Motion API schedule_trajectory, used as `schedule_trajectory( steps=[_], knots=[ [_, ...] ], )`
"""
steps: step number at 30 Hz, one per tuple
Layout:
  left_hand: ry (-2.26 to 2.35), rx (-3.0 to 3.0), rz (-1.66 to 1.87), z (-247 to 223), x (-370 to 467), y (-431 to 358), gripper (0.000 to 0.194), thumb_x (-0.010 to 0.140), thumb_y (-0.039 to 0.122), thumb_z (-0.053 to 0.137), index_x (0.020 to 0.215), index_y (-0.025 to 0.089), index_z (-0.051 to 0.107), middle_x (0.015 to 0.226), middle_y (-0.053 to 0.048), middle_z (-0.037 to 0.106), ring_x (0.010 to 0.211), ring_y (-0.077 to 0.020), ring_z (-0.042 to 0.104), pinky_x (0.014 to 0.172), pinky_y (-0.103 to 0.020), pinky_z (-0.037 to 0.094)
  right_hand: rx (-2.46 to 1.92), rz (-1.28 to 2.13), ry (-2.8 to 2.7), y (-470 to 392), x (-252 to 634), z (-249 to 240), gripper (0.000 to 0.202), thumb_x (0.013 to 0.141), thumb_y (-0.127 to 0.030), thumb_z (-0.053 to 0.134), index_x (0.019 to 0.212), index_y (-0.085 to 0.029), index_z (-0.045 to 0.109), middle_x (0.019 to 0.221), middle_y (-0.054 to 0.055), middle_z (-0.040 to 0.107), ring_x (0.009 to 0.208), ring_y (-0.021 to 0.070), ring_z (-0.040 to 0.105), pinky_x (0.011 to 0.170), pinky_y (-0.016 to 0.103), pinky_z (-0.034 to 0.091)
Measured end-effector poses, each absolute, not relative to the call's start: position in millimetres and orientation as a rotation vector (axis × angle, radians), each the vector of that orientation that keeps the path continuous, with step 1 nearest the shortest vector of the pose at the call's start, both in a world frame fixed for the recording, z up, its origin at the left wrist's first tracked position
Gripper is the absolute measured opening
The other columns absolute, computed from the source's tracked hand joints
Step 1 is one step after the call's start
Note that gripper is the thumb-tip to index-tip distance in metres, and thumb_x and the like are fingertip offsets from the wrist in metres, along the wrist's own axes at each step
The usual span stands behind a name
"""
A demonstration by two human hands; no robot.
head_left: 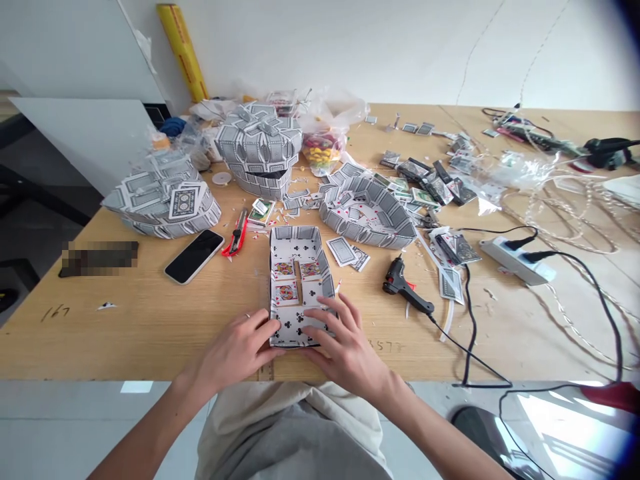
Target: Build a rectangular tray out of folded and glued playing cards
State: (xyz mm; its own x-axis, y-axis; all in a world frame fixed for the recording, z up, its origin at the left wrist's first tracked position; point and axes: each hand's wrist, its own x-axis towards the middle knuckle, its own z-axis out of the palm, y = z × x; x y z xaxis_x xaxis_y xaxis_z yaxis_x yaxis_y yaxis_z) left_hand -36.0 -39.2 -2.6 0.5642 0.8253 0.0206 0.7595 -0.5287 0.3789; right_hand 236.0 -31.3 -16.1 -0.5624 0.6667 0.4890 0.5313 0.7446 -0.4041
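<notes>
An open box made of playing cards [287,317] lies near the table's front edge, card faces showing inside and a narrow slit between the cards on its floor. My left hand [240,347] is closed on the box's near left corner, fingertips over the wall. At the near right, my right hand [345,340] has its fingers reaching over into the box, with the thumb outside by the near wall, gripping it. Two loose cards [342,252] lie just beyond the box's right side. A black glue gun [403,285] rests farther right.
A red utility knife [237,235] and a phone [194,257] lie to the left. Card-built containers stand behind: a lidded one [260,143], a leaf-shaped tray [367,213] and another at left [165,203]. A power strip [517,261] with black cords lies right.
</notes>
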Motion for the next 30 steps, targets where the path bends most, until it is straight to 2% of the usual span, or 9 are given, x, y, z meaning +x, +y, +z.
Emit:
schedule_trajectory(
  steps=[4, 7, 12, 16, 17, 19, 20, 23, 30],
  knots=[
    [1.286, 2.465, 0.165, 0.1, -31.6, -40.4, 0.016, 0.100, 0.030, 0.074, 0.107, 0.024, 0.061, 0.099, -0.002, 0.069, 0.090, -0.0240, 0.070, 0.073, -0.034, 0.051, -0.972, 0.357, -2.301, -37.0, 244.2, -25.0, 0.014, 0.101, -0.027, 0.073, 0.114, -0.019, 0.071, 0.141, 0.018, 0.067, 0.151, 0.0422, 0.046, 0.115, 0.069, 0.053],
    [1.264, 2.418, 0.090, 6.6, -28.8, -39.1, 0.011, 0.102, 0.025, 0.071, 0.104, 0.023, 0.060, 0.098, -0.001, 0.070, 0.091, -0.0229, 0.070, 0.074, -0.033, 0.049, -0.952, 0.372, -2.342, -38.1, 241.1, -28.2, 0.007, 0.104, -0.020, 0.067, 0.109, -0.019, 0.071, 0.143, 0.016, 0.067, 0.155, 0.0420, 0.041, 0.115, 0.065, 0.055],
    [1.268, 2.360, 0.002, 17.4, -25.4, -35.3, 0.009, 0.103, 0.021, 0.069, 0.104, 0.022, 0.060, 0.099, -0.001, 0.071, 0.093, -0.0224, 0.072, 0.075, -0.032, 0.047, -0.955, 0.351, -2.363, -37.1, 236.8, -26.3, 0.005, 0.104, -0.022, 0.067, 0.107, -0.020, 0.071, 0.137, 0.014, 0.073, 0.150, 0.0404, 0.050, 0.110, 0.063, 0.056],
    [1.319, 2.335, -0.059, 21.5, -22.3, -34.0, 0.008, 0.103, 0.023, 0.069, 0.103, 0.022, 0.061, 0.100, -0.001, 0.073, 0.093, -0.0232, 0.073, 0.073, -0.032, 0.048, -0.944, 0.403, -2.304, -28.0, 242.2, -8.5, 0.032, 0.099, -0.045, 0.075, 0.121, -0.022, 0.071, 0.132, 0.015, 0.075, 0.145, 0.0429, 0.055, 0.117, 0.070, 0.044],
    [1.336, 2.330, -0.074, 22.1, -21.5, -34.1, 0.008, 0.104, 0.025, 0.069, 0.103, 0.021, 0.062, 0.100, -0.002, 0.073, 0.092, -0.0237, 0.074, 0.073, -0.032, 0.048, -0.945, 0.426, -2.278, -20.8, 243.0, -0.4, 0.033, 0.100, -0.045, 0.074, 0.123, -0.022, 0.070, 0.130, 0.014, 0.076, 0.143, 0.0411, 0.057, 0.117, 0.068, 0.044],
    [1.361, 2.323, -0.104, 23.0, -20.2, -34.5, 0.009, 0.104, 0.028, 0.068, 0.105, 0.021, 0.062, 0.101, -0.003, 0.074, 0.093, -0.0247, 0.074, 0.073, -0.032, 0.048, -0.924, 0.448, -2.230, 2.7, 240.9, 18.1, 0.020, 0.108, -0.026, 0.061, 0.125, -0.023, 0.069, 0.124, 0.012, 0.077, 0.135, 0.0319, 0.064, 0.111, 0.054, 0.051],
    [1.371, 2.317, -0.120, 23.5, -19.7, -34.8, 0.009, 0.104, 0.029, 0.068, 0.106, 0.022, 0.062, 0.102, -0.003, 0.074, 0.093, -0.0250, 0.075, 0.073, -0.032, 0.049, -0.892, 0.462, -2.219, 19.1, 237.0, 27.2, 0.019, 0.109, -0.024, 0.057, 0.124, -0.022, 0.070, 0.122, 0.012, 0.076, 0.127, 0.0284, 0.067, 0.108, 0.049, 0.054],
    [1.392, 2.278, -0.179, 26.0, -18.0, -35.6, 0.008, 0.106, 0.029, 0.065, 0.107, 0.023, 0.061, 0.103, -0.003, 0.076, 0.095, -0.0258, 0.076, 0.072, -0.031, 0.049, -0.874, 0.458, -2.277, 80.8, 213.4, 45.5, 0.022, 0.111, -0.034, 0.056, 0.115, -0.020, 0.072, 0.119, 0.013, 0.075, 0.118, 0.0285, 0.068, 0.104, 0.046, 0.052],
    [1.446, 2.192, -0.349, 34.6, -11.0, -32.8, 0.009, 0.108, 0.032, 0.061, 0.107, 0.023, 0.062, 0.098, -0.004, 0.078, 0.092, -0.0299, 0.079, 0.067, -0.032, 0.047, -1.084, 0.452, -2.623, 176.5, 145.6, 23.6, 0.050, 0.105, -0.056, 0.064, 0.134, -0.016, 0.069, 0.123, 0.018, 0.075, 0.113, 0.0330, 0.068, 0.100, 0.044, 0.047]
  ],
)
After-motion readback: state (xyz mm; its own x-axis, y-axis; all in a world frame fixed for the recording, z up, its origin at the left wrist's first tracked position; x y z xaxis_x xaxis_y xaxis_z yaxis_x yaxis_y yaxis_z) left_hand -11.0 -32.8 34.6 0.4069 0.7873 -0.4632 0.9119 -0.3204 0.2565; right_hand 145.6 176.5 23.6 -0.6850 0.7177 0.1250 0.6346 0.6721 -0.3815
